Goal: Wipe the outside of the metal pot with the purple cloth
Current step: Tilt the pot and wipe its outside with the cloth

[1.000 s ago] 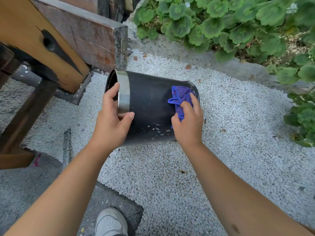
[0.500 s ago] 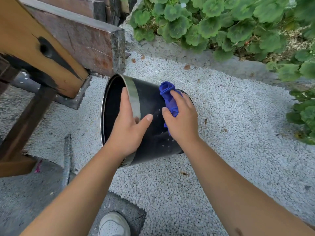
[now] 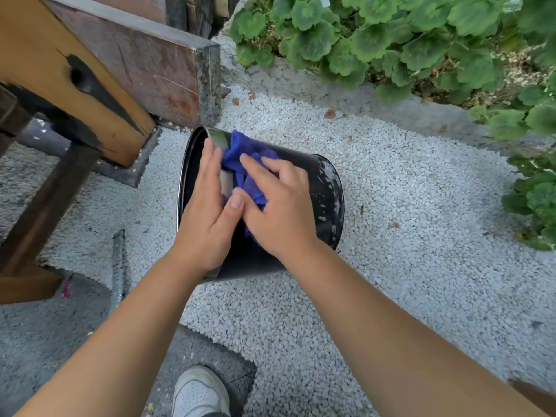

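A black metal pot (image 3: 319, 188) with a shiny steel band at its rim lies tilted on its side on white gravel, its open mouth to the left. My left hand (image 3: 207, 212) grips the rim, fingers laid over the steel band and thumb on the outer wall. Against the pot's upper wall, close to the rim, my right hand (image 3: 279, 206) presses the crumpled purple cloth (image 3: 243, 158). The two hands touch at the thumbs. White specks dot the pot's wall near its base.
Heavy wooden beams (image 3: 90, 85) and a dark post stand at the left, close to the pot's mouth. Green leafy plants (image 3: 406, 40) border the gravel at the back and right. A metal rod (image 3: 118, 266) lies on the ground at the left. My white shoe (image 3: 200, 392) is below.
My right hand slid the purple cloth leftward along the pot's wall, from the base end to the rim beside my left hand. The pot's mouth turned more toward me.
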Demonstrator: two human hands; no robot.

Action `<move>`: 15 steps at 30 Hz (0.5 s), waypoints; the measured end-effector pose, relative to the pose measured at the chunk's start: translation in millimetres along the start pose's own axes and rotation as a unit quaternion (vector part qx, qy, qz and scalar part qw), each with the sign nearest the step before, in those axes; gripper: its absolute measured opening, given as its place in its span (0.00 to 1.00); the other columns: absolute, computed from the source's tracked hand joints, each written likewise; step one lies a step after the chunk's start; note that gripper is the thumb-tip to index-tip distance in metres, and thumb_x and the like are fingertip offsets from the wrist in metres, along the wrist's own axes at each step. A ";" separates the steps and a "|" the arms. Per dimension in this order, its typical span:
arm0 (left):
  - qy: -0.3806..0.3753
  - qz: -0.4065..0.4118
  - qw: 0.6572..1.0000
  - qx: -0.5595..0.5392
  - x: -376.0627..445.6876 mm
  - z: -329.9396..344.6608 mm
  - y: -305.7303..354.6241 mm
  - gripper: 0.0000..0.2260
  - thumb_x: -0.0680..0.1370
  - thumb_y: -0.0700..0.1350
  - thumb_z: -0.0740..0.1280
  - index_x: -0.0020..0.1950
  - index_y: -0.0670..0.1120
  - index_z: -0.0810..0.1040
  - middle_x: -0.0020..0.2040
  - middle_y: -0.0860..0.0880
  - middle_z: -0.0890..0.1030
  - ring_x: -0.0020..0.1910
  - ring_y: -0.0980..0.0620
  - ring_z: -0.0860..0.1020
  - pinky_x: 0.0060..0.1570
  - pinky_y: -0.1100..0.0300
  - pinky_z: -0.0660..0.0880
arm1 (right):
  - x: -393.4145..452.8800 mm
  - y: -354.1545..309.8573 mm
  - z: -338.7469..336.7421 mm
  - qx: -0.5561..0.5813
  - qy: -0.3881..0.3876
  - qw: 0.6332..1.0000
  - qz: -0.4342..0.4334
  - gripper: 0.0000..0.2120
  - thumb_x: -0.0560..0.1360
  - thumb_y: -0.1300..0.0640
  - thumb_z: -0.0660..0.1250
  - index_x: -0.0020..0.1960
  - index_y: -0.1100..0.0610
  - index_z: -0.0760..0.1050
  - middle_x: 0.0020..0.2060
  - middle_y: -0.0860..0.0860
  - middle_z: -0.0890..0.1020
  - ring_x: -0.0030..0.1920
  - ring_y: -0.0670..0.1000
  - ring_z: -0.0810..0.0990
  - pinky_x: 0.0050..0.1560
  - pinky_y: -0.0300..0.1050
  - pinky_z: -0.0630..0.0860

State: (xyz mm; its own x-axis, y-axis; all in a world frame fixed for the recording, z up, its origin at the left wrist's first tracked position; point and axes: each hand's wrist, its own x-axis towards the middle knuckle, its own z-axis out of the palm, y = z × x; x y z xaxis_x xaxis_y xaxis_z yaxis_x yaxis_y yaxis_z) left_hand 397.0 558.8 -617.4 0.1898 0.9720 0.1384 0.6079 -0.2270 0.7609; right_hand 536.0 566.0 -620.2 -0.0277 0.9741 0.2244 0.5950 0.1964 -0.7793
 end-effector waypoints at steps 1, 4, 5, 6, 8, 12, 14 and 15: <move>-0.001 0.001 1.000 0.003 -1.5 -0.4 -1.0 0.42 0.79 0.69 0.48 0.80 0.39 0.48 0.81 0.42 0.45 0.80 0.57 0.44 0.77 0.63 0.45 | -4.1 3.4 3.6 -0.009 0.011 1.000 -0.007 0.23 0.74 0.45 0.64 0.66 0.53 0.77 0.59 0.56 0.77 0.62 0.60 0.71 0.65 0.51 0.69; 0.000 0.006 1.000 0.024 -2.5 0.0 -1.9 0.43 0.79 0.70 0.49 0.81 0.38 0.49 0.82 0.41 0.45 0.80 0.57 0.43 0.76 0.63 0.45 | -7.2 21.3 8.7 -0.019 0.017 1.000 -0.001 0.19 0.76 0.52 0.66 0.66 0.57 0.77 0.66 0.59 0.74 0.72 0.62 0.64 0.73 0.51 0.60; 0.000 0.009 0.999 0.030 -1.5 0.1 -1.9 0.43 0.79 0.70 0.49 0.80 0.38 0.50 0.82 0.41 0.45 0.80 0.57 0.43 0.76 0.63 0.45 | -6.7 27.2 9.7 -0.017 0.015 1.000 0.016 0.19 0.77 0.53 0.66 0.66 0.57 0.76 0.70 0.58 0.71 0.75 0.61 0.60 0.74 0.47 0.56; 0.000 0.012 0.999 0.035 -0.8 0.3 -2.0 0.43 0.79 0.70 0.49 0.80 0.38 0.50 0.82 0.41 0.45 0.80 0.58 0.43 0.76 0.63 0.45 | -6.9 33.0 10.1 -0.012 0.015 0.999 0.036 0.19 0.77 0.54 0.66 0.66 0.57 0.76 0.73 0.56 0.69 0.76 0.58 0.57 0.73 0.43 0.53; 0.002 0.017 0.999 0.036 0.5 0.8 -2.4 0.42 0.79 0.69 0.49 0.80 0.38 0.50 0.82 0.41 0.45 0.80 0.58 0.43 0.76 0.65 0.45 | -7.0 44.7 8.7 -0.008 0.019 0.997 0.072 0.18 0.78 0.56 0.65 0.67 0.56 0.75 0.74 0.54 0.67 0.77 0.55 0.57 0.72 0.40 0.52; 0.008 0.011 0.999 0.032 0.2 1.8 -3.7 0.41 0.79 0.69 0.51 0.81 0.40 0.52 0.82 0.43 0.45 0.80 0.60 0.44 0.74 0.69 0.46 | -5.6 73.0 -1.1 -0.024 0.021 0.993 0.118 0.17 0.78 0.59 0.65 0.67 0.57 0.76 0.73 0.54 0.69 0.75 0.55 0.62 0.74 0.46 0.58; 0.011 0.004 0.999 0.031 0.6 2.0 -4.3 0.39 0.79 0.68 0.52 0.80 0.41 0.54 0.82 0.44 0.46 0.79 0.61 0.44 0.74 0.69 0.47 | -6.5 85.6 -6.1 -0.040 0.022 0.989 0.141 0.17 0.78 0.59 0.64 0.67 0.57 0.76 0.73 0.54 0.69 0.74 0.54 0.64 0.74 0.48 0.61; 0.011 0.001 0.999 0.032 1.0 2.0 -4.3 0.39 0.79 0.68 0.53 0.80 0.42 0.55 0.82 0.45 0.46 0.79 0.62 0.44 0.74 0.67 0.49 | -7.8 91.5 -8.5 -0.050 0.022 0.987 0.151 0.17 0.78 0.59 0.64 0.67 0.57 0.76 0.73 0.55 0.69 0.74 0.54 0.65 0.73 0.47 0.61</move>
State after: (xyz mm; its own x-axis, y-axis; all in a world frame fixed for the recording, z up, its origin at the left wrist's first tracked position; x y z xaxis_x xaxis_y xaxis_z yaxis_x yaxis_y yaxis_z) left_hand 396.1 560.7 -621.8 0.1737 0.9727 0.1541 0.6562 -0.2310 0.7184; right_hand 597.4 575.4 -688.3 0.1969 0.9803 0.0185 0.6477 -0.1159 -0.7530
